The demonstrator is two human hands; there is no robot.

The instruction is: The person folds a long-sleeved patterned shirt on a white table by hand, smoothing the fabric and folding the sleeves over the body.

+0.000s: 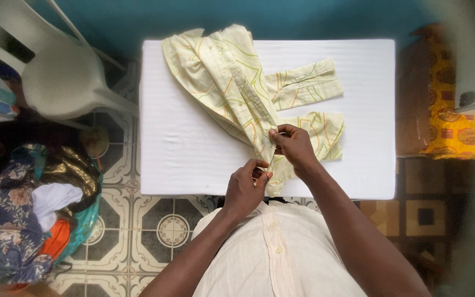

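Both my left hand [247, 186] and right hand [294, 146] pinch the pale-yellow striped cotton shirt's [232, 82] placket at the white table's [182, 148] near edge, seemingly mid-buttoning, folding undone.

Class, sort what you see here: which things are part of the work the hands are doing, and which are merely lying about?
In the work:
left hand
right hand
pale yellow patterned shirt, pinched at its front edge by both hands
white table under it

Lying about:
white plastic chair
heap of clothes on the floor
patterned cloth at right
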